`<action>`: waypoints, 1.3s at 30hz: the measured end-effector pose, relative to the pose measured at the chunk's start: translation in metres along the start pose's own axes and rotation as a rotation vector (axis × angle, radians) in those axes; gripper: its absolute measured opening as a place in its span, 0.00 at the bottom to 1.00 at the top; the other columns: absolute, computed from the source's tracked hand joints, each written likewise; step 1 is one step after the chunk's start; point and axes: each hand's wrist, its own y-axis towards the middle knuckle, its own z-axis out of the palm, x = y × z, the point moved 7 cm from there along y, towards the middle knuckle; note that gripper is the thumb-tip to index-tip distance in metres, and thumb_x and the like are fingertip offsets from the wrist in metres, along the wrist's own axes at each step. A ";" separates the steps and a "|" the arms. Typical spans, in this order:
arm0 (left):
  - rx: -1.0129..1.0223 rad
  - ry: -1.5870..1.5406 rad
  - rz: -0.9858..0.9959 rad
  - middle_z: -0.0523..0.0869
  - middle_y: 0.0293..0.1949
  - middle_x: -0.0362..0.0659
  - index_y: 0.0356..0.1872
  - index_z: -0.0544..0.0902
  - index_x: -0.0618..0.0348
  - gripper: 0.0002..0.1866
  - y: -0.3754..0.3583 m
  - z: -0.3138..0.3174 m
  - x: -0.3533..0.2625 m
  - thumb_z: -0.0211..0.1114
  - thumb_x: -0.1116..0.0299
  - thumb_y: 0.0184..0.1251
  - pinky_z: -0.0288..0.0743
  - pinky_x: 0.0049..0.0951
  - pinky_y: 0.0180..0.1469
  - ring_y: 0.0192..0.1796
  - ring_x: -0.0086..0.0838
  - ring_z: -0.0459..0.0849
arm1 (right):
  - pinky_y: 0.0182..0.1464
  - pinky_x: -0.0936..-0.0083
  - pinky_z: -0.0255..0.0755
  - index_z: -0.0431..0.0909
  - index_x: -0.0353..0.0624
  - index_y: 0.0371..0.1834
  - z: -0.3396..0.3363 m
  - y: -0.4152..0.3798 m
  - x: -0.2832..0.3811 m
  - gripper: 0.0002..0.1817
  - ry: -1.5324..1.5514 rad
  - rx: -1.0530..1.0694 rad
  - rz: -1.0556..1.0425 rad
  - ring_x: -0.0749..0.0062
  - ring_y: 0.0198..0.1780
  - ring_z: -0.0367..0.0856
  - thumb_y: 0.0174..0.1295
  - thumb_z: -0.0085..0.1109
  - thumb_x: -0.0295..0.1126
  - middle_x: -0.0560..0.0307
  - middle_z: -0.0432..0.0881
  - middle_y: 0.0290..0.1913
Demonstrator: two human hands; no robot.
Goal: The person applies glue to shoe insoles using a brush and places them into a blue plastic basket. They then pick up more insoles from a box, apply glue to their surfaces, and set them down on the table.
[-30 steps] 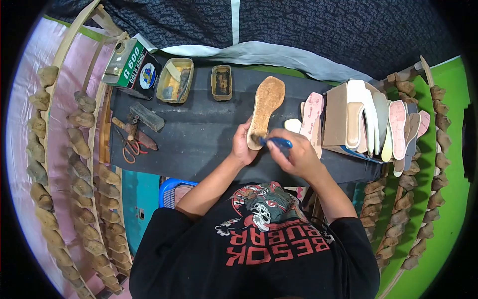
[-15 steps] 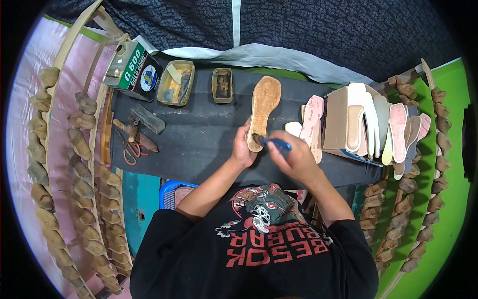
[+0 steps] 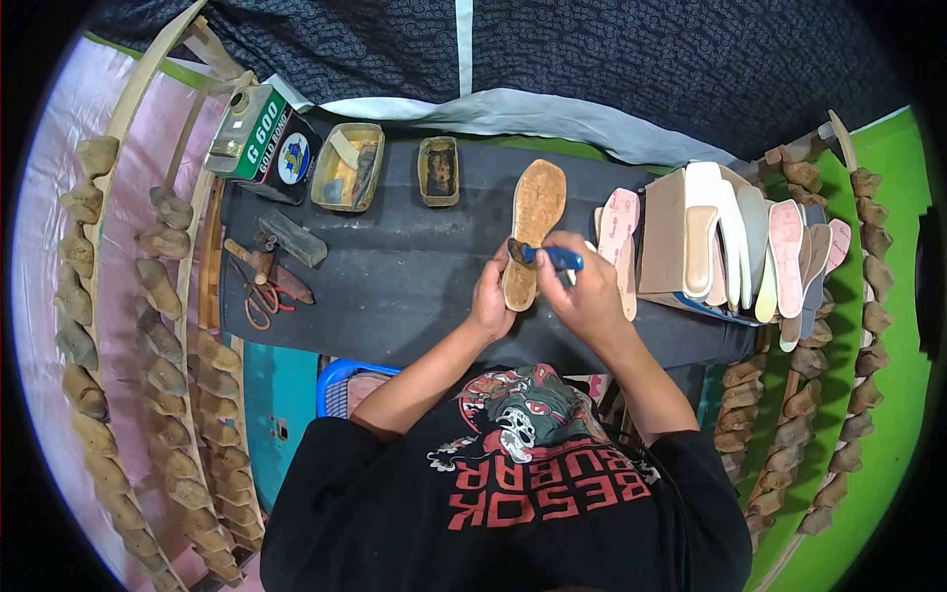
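A tan shoe insole [image 3: 540,197] stands raised over the dark table, its wide end pointing away from me. My left hand [image 3: 492,299] is closed on its heel end from the left side. In my right hand [image 3: 592,291] is a blue-handled brush [image 3: 559,259], and its dark bristles touch the insole near the middle. The insole's surface looks wet and patchy toward the heel. Just beyond it sits a small tray [image 3: 439,172] with dark residue inside.
A larger tray [image 3: 376,187] and a G 600 glue can [image 3: 258,138] stand at the back left. Nearer lie a hammer [image 3: 262,260], scissors [image 3: 260,304] and a grey block [image 3: 293,240]. On the right, a cardboard box [image 3: 663,237] stands among several insoles [image 3: 786,259]. Racks of shoe lasts [image 3: 160,286] flank both sides.
The brush has moved from the heel up to the middle of the insole. My left hand and the insole have shifted slightly right and nearer to me.
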 end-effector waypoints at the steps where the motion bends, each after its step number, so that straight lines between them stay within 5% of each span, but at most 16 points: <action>1: -0.006 -0.004 0.031 0.77 0.72 0.44 0.81 0.62 0.55 0.31 0.000 0.002 -0.003 0.40 0.56 0.82 0.75 0.40 0.71 0.71 0.33 0.78 | 0.34 0.63 0.79 0.77 0.37 0.47 0.002 -0.003 0.003 0.10 0.020 0.027 -0.007 0.51 0.31 0.88 0.66 0.68 0.25 0.44 0.85 0.32; 4: -0.015 0.005 0.062 0.78 0.70 0.47 0.79 0.65 0.60 0.31 -0.002 0.005 -0.015 0.41 0.57 0.81 0.68 0.39 0.77 0.71 0.34 0.77 | 0.34 0.63 0.79 0.78 0.37 0.47 0.005 -0.011 0.010 0.10 0.059 0.119 0.001 0.51 0.32 0.89 0.67 0.67 0.26 0.44 0.86 0.32; 7: 0.020 0.021 0.031 0.79 0.70 0.41 0.83 0.60 0.53 0.32 -0.002 -0.002 -0.014 0.40 0.56 0.83 0.81 0.36 0.62 0.65 0.30 0.82 | 0.35 0.63 0.79 0.78 0.37 0.47 -0.004 -0.006 0.008 0.09 0.055 0.031 -0.037 0.52 0.32 0.88 0.68 0.67 0.27 0.45 0.86 0.32; 8: -0.007 0.033 0.016 0.82 0.65 0.40 0.84 0.60 0.52 0.32 -0.002 -0.006 -0.009 0.41 0.56 0.82 0.83 0.34 0.54 0.56 0.27 0.85 | 0.35 0.64 0.79 0.78 0.36 0.47 -0.007 -0.004 0.004 0.09 0.011 0.009 0.003 0.52 0.32 0.88 0.69 0.66 0.27 0.45 0.86 0.34; 12: -0.010 0.091 -0.045 0.82 0.62 0.39 0.83 0.61 0.51 0.32 -0.011 0.014 -0.013 0.41 0.56 0.81 0.84 0.33 0.51 0.49 0.25 0.84 | 0.37 0.63 0.79 0.78 0.37 0.47 -0.014 0.010 -0.004 0.09 -0.004 -0.037 0.031 0.51 0.34 0.88 0.69 0.66 0.26 0.43 0.86 0.35; 19: 0.009 0.069 0.060 0.78 0.72 0.46 0.80 0.64 0.62 0.33 -0.005 0.006 -0.017 0.42 0.57 0.80 0.71 0.36 0.74 0.71 0.34 0.78 | 0.42 0.60 0.81 0.78 0.36 0.47 -0.003 -0.014 0.022 0.12 0.002 0.177 -0.105 0.47 0.38 0.88 0.64 0.68 0.25 0.43 0.86 0.37; 25: 0.069 -0.034 0.040 0.85 0.57 0.44 0.79 0.66 0.57 0.32 -0.001 -0.001 -0.028 0.45 0.56 0.79 0.81 0.35 0.55 0.52 0.31 0.86 | 0.41 0.62 0.81 0.80 0.35 0.45 -0.015 -0.021 0.025 0.10 0.071 0.230 -0.079 0.48 0.37 0.88 0.64 0.68 0.24 0.43 0.86 0.37; 26: -0.062 -0.038 0.054 0.86 0.55 0.44 0.78 0.68 0.56 0.31 0.001 -0.007 -0.026 0.46 0.55 0.78 0.82 0.35 0.52 0.49 0.32 0.87 | 0.41 0.62 0.81 0.80 0.35 0.46 -0.021 -0.018 0.021 0.10 0.044 0.173 -0.070 0.48 0.36 0.87 0.64 0.68 0.24 0.44 0.86 0.37; 28: -0.022 -0.038 0.025 0.86 0.54 0.44 0.77 0.68 0.57 0.31 -0.003 0.000 -0.029 0.46 0.55 0.79 0.82 0.35 0.52 0.49 0.32 0.86 | 0.40 0.63 0.80 0.80 0.35 0.47 -0.028 -0.016 0.010 0.10 0.033 0.040 -0.035 0.50 0.36 0.87 0.65 0.68 0.23 0.44 0.86 0.37; 36: -0.052 -0.026 0.057 0.86 0.46 0.47 0.75 0.69 0.59 0.30 -0.005 -0.001 -0.023 0.47 0.55 0.78 0.83 0.35 0.49 0.42 0.34 0.87 | 0.41 0.63 0.81 0.78 0.36 0.46 -0.008 -0.034 0.024 0.11 0.078 0.272 -0.057 0.49 0.36 0.88 0.63 0.68 0.24 0.44 0.86 0.37; 39: -0.079 -0.039 0.051 0.86 0.46 0.47 0.75 0.69 0.59 0.30 -0.004 -0.003 -0.024 0.47 0.55 0.78 0.82 0.36 0.48 0.42 0.34 0.87 | 0.40 0.63 0.81 0.78 0.36 0.46 -0.017 -0.028 0.025 0.11 0.052 0.184 -0.088 0.49 0.35 0.88 0.63 0.68 0.24 0.45 0.86 0.36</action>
